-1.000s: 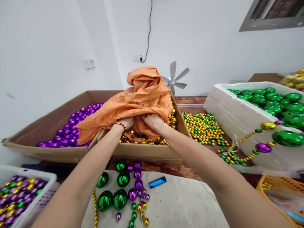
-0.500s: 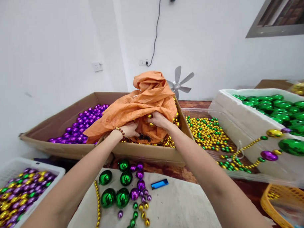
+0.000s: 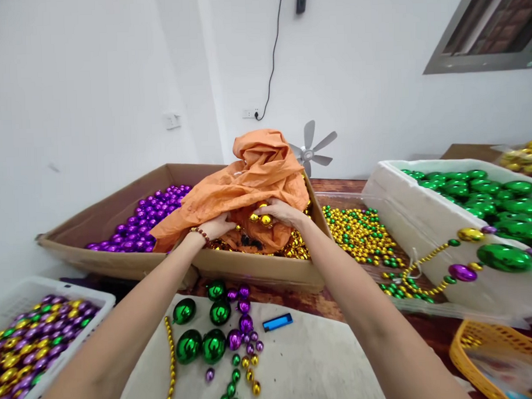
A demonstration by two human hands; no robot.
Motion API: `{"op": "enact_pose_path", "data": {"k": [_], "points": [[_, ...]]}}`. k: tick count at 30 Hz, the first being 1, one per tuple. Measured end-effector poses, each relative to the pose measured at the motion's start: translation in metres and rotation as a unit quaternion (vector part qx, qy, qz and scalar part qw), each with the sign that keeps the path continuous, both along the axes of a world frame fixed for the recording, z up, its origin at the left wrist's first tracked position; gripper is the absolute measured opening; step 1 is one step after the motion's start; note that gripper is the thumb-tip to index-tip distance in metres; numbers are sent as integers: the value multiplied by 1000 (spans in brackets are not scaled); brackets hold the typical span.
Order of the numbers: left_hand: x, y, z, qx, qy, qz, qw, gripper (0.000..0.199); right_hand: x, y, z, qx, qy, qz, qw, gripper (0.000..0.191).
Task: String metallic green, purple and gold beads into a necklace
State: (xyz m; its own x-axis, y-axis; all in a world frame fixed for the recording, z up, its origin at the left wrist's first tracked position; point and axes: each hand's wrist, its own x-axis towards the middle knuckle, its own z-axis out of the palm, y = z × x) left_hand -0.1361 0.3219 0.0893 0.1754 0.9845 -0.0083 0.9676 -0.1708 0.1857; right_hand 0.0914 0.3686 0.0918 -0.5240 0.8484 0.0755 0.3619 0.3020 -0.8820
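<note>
A crumpled orange sack (image 3: 265,176) lies over the cardboard box (image 3: 260,272), its mouth turned towards me. At the left edge of the mouth my left hand (image 3: 217,227), with a beaded bracelet at the wrist, is closed on the sack's cloth. My right hand (image 3: 281,212) is at the right side of the mouth, its fingers curled round a few shiny gold balls (image 3: 265,220); its thumb is hidden. Between the hands a dark frayed patch (image 3: 251,242) shows inside the sack. More gold balls (image 3: 296,248) lie loose in the box below.
Purple balls (image 3: 153,218) fill the box's left part. Green balls (image 3: 214,345), purple balls (image 3: 246,323) and a blue lighter-like piece (image 3: 278,322) lie on the pale board (image 3: 315,361). A white basket (image 3: 99,307), foam box (image 3: 406,218) and yellow basket (image 3: 461,355) flank it.
My left hand has drawn back slightly up and left from the dark patch. My right hand has shifted a little, and more gold balls show under its fingers. The view has turned slightly.
</note>
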Motion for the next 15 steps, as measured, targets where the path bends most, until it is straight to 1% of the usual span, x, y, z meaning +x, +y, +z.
{"op": "enact_pose_path", "data": {"k": [2,5,7,11,13,15], "points": [[0,6,-4,8,1,-3,1000,36,0,1,-1,-30,15,5,999,54],[6,13,-8,11,7,-49,999,41,1,2,-2,-47,37,20,998,57],[11,15,-9,0,17,-79,997,39,2,1,-2,-52,49,29,997,58],[19,11,-6,-13,41,-96,994,38,4,0,-1,-79,62,35,994,58],[21,6,-3,-16,52,-102,993,40,4,-2,0,-112,71,40,990,54],[23,2,0,-38,65,-112,991,40,3,-5,3,-154,94,49,982,48]]}}
